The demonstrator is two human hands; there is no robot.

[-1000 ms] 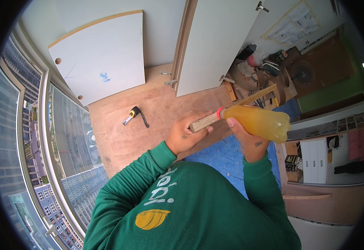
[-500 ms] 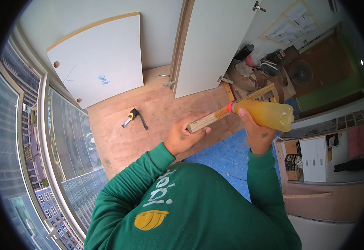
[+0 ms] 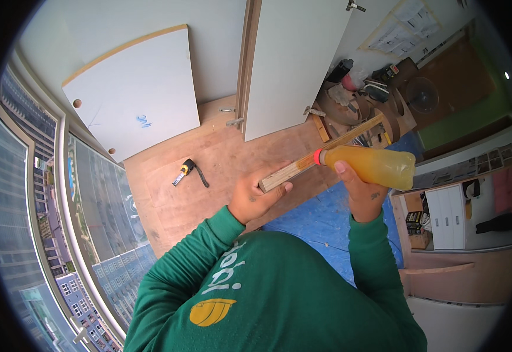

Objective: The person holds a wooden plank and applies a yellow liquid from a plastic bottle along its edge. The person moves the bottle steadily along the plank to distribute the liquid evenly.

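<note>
My left hand [image 3: 251, 198] is closed around the near end of a long wooden strip [image 3: 280, 176], which slants away to the far right. In my right hand [image 3: 361, 192] is a clear plastic bottle [image 3: 379, 166] of cloudy yellow liquid, tipped on its side. Its red cap [image 3: 318, 156] points left and lies against or just above the strip; I cannot tell which. Around the cap the wood looks darker and yellowish, while the end by my left hand is pale.
A tape measure [image 3: 185, 170] lies on the plywood surface [image 3: 168, 217]. Beyond it leans a white panel [image 3: 138, 88] with two holes; a hinged white door [image 3: 294, 64] stands alongside. Blue sheeting [image 3: 314, 220] spreads below my hands. Windows [image 3: 92, 193] line the left, clutter the far right.
The bottle's cap has shifted slightly left along the strip, toward my left hand. The strip's near end has dropped a little. The whole view has tilted slightly.
</note>
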